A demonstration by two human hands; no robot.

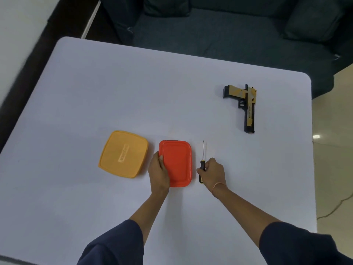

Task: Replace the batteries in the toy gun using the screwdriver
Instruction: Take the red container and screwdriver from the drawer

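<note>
A black and tan toy gun (245, 104) lies flat on the white table (133, 88), far right, its grip pointing toward me. A thin screwdriver (202, 159) with a black and yellow handle lies at the table's middle, tip pointing away. My right hand (213, 173) has its fingers closed around the screwdriver's handle, which rests on the table. My left hand (159, 173) grips the left edge of a red lidded box (177, 163), thumb on the lid. No batteries are visible.
An orange lidded box (124, 153) sits to the left of the red one. A dark sofa (229, 31) stands beyond the table's far edge. A cable (332, 209) runs across the floor on the right.
</note>
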